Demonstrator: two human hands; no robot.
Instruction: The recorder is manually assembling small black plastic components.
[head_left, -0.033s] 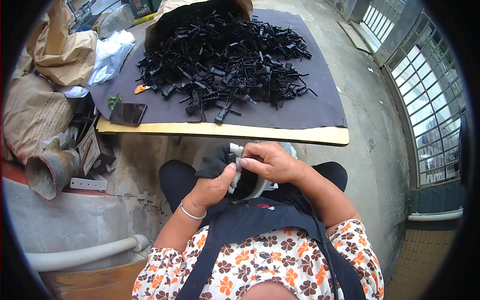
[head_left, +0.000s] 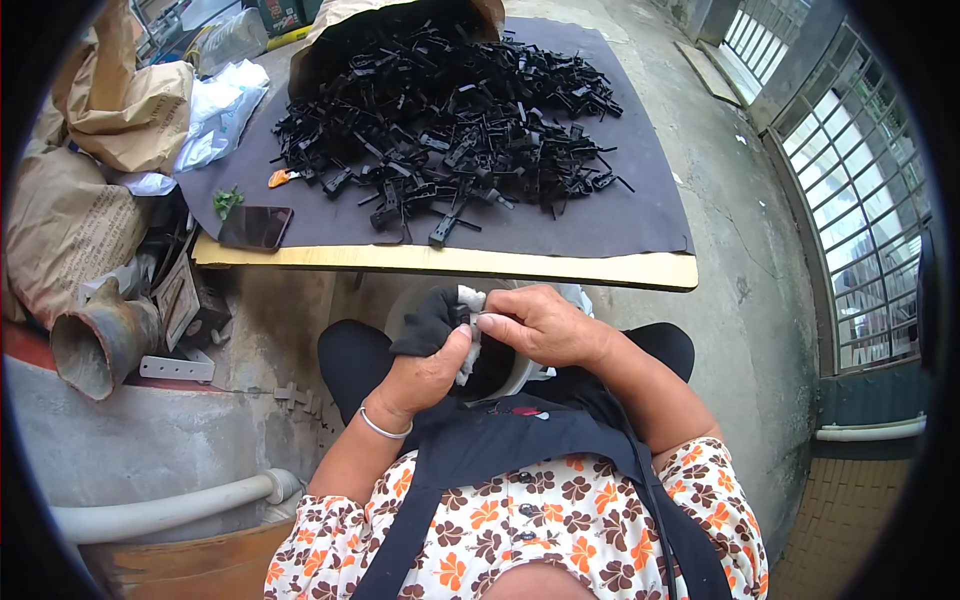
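Note:
Over my lap, my left hand (head_left: 425, 372) is closed, its thumb pressed against a black cloth (head_left: 425, 325) that covers its fingers. White cloth (head_left: 470, 297) sticks out along the edge of the black one. Beside the thumb tip a small dark part (head_left: 462, 315) shows, mostly hidden by the cloth. My right hand (head_left: 545, 322) meets it from the right, thumb and forefinger pinched close to the white cloth. What that pinch holds is too small to tell. Below both hands stands a pale bucket (head_left: 520, 375) between my knees, its inside dark.
A heap of black plastic parts (head_left: 450, 130) spills from a paper sack (head_left: 340, 22) onto the table's dark cover (head_left: 620, 215). Near the table's left corner lie a phone (head_left: 256, 228), a green sprig (head_left: 228, 202) and an orange piece (head_left: 283, 178). Paper sacks (head_left: 75, 220) crowd the left.

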